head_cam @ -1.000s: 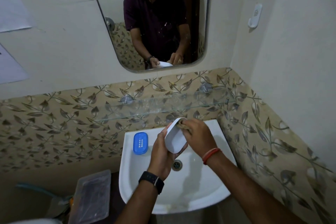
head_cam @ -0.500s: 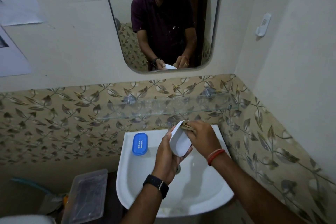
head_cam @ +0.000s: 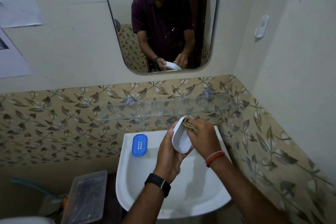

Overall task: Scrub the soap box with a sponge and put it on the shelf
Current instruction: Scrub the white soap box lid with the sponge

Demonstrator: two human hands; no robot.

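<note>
Soap box, white, gripped by left hand over sink while right hand clutches sponge inside it.

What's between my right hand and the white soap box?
The sponge: the right hand presses it against the white soap box, on its inner side, as the head view shows.

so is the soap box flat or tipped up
Tipped up: the left hand holds the soap box on edge, hollow toward the sponge.
</note>
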